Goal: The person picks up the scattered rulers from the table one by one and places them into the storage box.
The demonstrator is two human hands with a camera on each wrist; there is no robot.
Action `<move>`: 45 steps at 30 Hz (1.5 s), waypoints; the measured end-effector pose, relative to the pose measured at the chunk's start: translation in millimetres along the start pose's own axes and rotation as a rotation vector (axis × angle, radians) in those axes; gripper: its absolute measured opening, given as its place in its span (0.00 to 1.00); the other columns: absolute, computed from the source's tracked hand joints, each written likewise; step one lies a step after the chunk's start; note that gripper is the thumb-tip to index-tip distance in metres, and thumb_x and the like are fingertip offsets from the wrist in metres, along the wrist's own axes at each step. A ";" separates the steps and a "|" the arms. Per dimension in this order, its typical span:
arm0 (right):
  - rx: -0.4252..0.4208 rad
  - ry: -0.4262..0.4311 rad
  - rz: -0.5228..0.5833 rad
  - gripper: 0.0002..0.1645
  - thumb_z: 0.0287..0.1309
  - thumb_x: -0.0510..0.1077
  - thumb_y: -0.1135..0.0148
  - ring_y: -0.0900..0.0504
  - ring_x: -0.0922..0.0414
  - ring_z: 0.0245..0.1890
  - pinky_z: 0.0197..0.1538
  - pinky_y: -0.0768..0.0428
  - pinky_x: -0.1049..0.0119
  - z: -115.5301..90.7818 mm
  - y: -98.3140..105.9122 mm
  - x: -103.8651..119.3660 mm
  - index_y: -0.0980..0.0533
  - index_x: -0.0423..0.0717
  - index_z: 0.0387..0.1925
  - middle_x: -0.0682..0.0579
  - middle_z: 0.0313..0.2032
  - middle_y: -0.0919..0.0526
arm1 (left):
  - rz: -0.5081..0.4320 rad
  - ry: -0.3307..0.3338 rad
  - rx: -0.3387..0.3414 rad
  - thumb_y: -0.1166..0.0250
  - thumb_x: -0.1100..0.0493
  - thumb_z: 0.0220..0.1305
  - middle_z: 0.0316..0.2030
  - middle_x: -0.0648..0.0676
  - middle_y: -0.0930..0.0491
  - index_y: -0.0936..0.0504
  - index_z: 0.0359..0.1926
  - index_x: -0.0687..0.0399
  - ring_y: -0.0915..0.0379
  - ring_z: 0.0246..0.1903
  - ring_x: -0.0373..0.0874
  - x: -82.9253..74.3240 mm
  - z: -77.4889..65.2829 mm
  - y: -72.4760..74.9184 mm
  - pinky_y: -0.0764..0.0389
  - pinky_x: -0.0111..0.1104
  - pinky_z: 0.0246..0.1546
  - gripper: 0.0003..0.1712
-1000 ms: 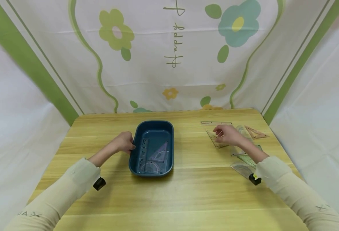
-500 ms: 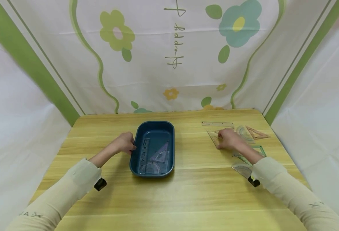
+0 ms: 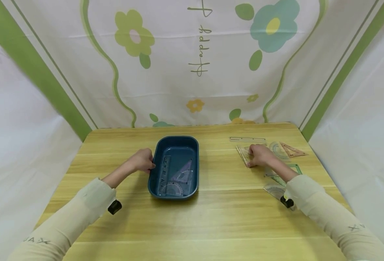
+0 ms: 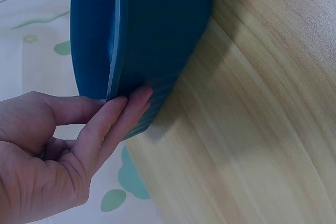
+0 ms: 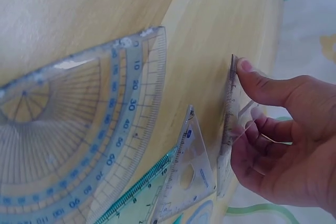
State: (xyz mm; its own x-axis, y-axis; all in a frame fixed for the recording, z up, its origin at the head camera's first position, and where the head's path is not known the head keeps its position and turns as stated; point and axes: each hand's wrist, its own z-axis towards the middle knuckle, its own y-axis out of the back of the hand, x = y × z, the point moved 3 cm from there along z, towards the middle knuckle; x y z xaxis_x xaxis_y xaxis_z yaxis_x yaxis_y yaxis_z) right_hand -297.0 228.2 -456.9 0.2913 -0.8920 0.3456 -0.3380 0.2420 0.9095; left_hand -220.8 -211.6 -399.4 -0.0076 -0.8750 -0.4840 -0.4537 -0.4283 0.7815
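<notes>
- Reaching fwd. w/ L arm (image 3: 71, 214) from lower left corner of head view, slanting inward.
- Gripping w/ L hand (image 3: 143, 160), L thumb (image 4: 79, 109) on one side, L fingers (image 4: 100, 127) pressing opposite; palm visible in L wrist view.
- Reaching fwd. w/ R arm (image 3: 332, 214) from lower right, also slanting inward.
- Pinching w/ R hand (image 3: 260, 155), R thumb (image 5: 265, 86) almost straight, R fingers (image 5: 249, 169) curled in toward palm.
- Holding both hands well apart, approx. same level in head view, backs up.

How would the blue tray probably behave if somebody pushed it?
The blue tray is probably stiff: its wall looks unbent where the left hand grips it. Its broad, low shape should make tipping unlikely. The ruler and purple triangle inside might slide, as they seem loose.
</notes>
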 end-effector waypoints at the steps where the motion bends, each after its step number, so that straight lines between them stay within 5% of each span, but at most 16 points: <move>1: -0.005 0.000 0.010 0.26 0.47 0.47 0.21 0.31 0.54 0.29 0.34 0.32 0.62 -0.6 0.2 -0.1 0.28 0.37 0.37 0.47 0.30 0.25 | -0.002 0.001 0.001 0.38 0.69 0.64 0.08 0.45 0.39 0.41 0.10 0.48 0.14 0.27 0.54 -0.1 0.1 0.1 0.15 0.32 0.29 0.30; 15: -0.050 0.076 0.162 0.01 0.59 0.33 0.34 0.15 0.57 0.24 0.31 0.18 0.64 -8.0 7.2 -0.8 0.19 0.38 0.31 0.48 0.27 0.13 | 0.004 0.008 0.001 0.38 0.69 0.64 0.09 0.48 0.32 0.39 0.09 0.49 0.14 0.26 0.52 -1.1 -0.4 0.4 0.16 0.30 0.28 0.29; 28: -0.061 0.007 0.281 0.08 0.66 0.35 0.42 0.19 0.55 0.23 0.24 0.27 0.66 -23.4 15.9 5.7 0.17 0.37 0.37 0.47 0.26 0.13 | 0.018 0.006 0.003 0.38 0.69 0.63 0.09 0.47 0.35 0.39 0.09 0.49 0.14 0.26 0.53 -2.5 -1.2 1.4 0.15 0.34 0.30 0.29; 38: -0.006 -0.052 0.567 0.17 0.67 0.32 0.44 0.11 0.56 0.33 0.37 0.13 0.64 -26.3 19.0 15.3 0.25 0.23 0.54 0.34 0.42 0.13 | 0.013 -0.026 0.001 0.37 0.70 0.63 0.08 0.45 0.37 0.41 0.09 0.47 0.13 0.27 0.54 -1.5 -2.7 0.0 0.15 0.31 0.29 0.31; 45: 0.006 -0.022 0.596 0.20 0.70 0.32 0.50 0.11 0.58 0.35 0.38 0.13 0.65 -28.5 23.8 22.9 0.29 0.21 0.58 0.33 0.44 0.14 | 0.010 -0.025 0.006 0.37 0.69 0.63 0.08 0.46 0.37 0.41 0.09 0.47 0.13 0.28 0.55 -2.3 -3.4 -0.6 0.15 0.33 0.29 0.31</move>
State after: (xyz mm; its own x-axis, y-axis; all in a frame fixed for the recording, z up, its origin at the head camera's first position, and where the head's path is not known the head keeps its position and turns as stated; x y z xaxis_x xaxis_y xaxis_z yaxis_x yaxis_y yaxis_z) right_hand -272.9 224.4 -420.8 0.0311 -0.6105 0.7914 -0.4422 0.7017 0.5586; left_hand -217.5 -210.2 -397.4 -0.0343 -0.8733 -0.4860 -0.4584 -0.4184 0.7841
